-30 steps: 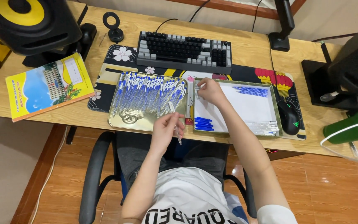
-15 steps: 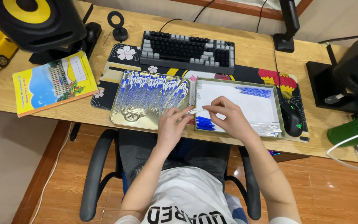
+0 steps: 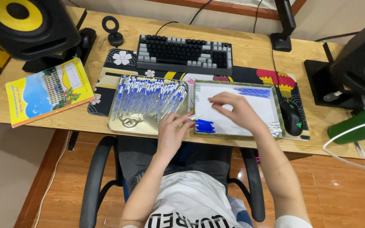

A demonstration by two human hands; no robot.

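A gold tray (image 3: pixel 125 123) on the desk holds several blue-and-white pens (image 3: pixel 148 99). To its right sits a tray lined with white paper (image 3: pixel 262 110), with a row of blue pen parts (image 3: pixel 253 92) at the back and blue caps (image 3: pixel 204 126) at the front left. My left hand (image 3: pixel 170 133) is between the two trays, pinching a white pen (image 3: pixel 192 118). My right hand (image 3: pixel 234 110) hovers over the white tray with its fingers curled toward the left. Whether they hold anything is hidden.
A keyboard (image 3: pixel 184 52) lies behind the trays on a patterned desk mat (image 3: pixel 106 76), with a black mouse (image 3: pixel 293 117) to the right. Black-and-yellow speakers (image 3: pixel 26 25) stand at both ends. A yellow booklet (image 3: pixel 47 90) lies at the left. The chair armrests (image 3: pixel 96 177) are below the desk edge.
My right hand came down from the white tray's back left corner, met my left hand at the pen, and has now drawn back over the tray. My left hand stayed near the trays' gap.
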